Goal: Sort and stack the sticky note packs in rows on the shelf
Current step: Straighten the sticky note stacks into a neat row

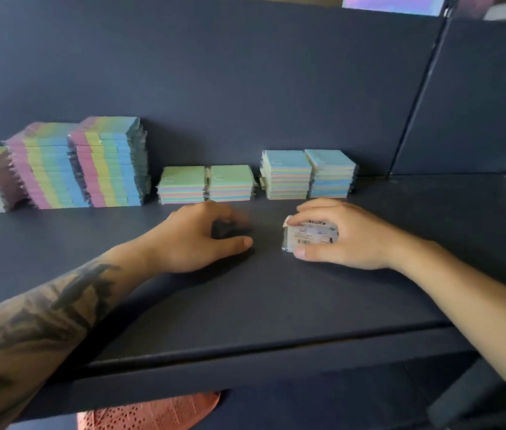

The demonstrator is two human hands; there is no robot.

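- Your right hand [343, 235] holds one sticky note pack [309, 236] low on the shelf [245, 305], label side facing you. Your thumb is under its near edge and your fingers curl over its far edge.
- The blue-top stacks [307, 175] stand right behind that hand, at the back of the shelf. They are the nearest piles, so I think the pack goes straight back and up onto one of them.
- The green-top stacks [206, 184] are lower and sit back and to the left, behind your left hand [202, 237].
- Your left hand holds nothing. Its fingers are loosely bent and it sits near the shelf, a little apart from the pack.
- The tall rainbow stacks [90, 162] are far off to the left.
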